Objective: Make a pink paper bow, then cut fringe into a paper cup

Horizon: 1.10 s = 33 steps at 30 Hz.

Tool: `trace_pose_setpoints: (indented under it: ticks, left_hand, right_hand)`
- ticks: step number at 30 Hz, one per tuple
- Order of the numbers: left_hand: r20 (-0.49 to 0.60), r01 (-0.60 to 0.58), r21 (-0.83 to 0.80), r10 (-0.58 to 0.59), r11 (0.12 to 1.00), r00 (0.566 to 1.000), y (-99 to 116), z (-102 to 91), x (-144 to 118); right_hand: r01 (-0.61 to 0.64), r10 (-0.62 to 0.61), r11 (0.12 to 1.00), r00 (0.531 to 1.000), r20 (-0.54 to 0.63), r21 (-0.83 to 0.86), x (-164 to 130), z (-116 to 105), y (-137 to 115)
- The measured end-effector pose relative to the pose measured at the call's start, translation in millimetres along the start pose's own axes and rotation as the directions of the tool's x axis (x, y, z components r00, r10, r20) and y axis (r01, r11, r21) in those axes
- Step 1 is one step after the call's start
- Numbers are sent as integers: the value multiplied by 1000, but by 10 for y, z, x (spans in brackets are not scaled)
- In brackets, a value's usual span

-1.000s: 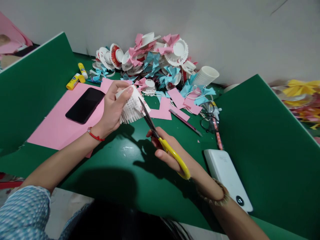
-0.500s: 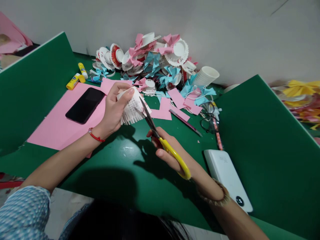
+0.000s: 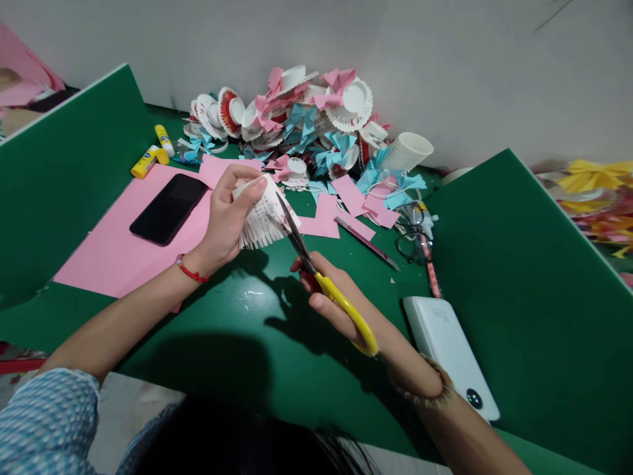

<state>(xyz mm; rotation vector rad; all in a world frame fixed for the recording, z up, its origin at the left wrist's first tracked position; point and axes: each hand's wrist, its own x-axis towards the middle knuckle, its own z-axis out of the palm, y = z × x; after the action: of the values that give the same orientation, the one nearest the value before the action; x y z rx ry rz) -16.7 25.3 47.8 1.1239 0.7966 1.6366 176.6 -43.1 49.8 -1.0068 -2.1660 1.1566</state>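
So the left hand [image 3: 225, 218] has a small white printed paper piece with a fringed lower edge [image 3: 260, 214] pinched between thumb and fingers, held up over the glossy green table [image 3: 247, 310]. The right hand [image 3: 349, 282] is wrapped round some yellow-handled metal scissors [image 3: 322, 280], blades right at the paper's right side. Over to the left, a black rectangular phone [image 3: 169, 210] sits on a big flat pink paper sheet [image 3: 109, 244]. Near the right forearm there's a chunky white power bank [image 3: 445, 336].
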Motion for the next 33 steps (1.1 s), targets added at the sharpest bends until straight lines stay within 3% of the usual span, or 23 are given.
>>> trace_pose_setpoints:
  ticks: [12,33]
  left_hand:
    - [-41,21,-53,-23,998,999,3,18,-20]
    - [-12,24,-73,-25,997,1000,-21,18,-20]
  right_hand:
    - [-5,4,1000,997,-76,-18,-19,31,19]
    - [5,-17,997,988,-152,-76,-29,53,-8]
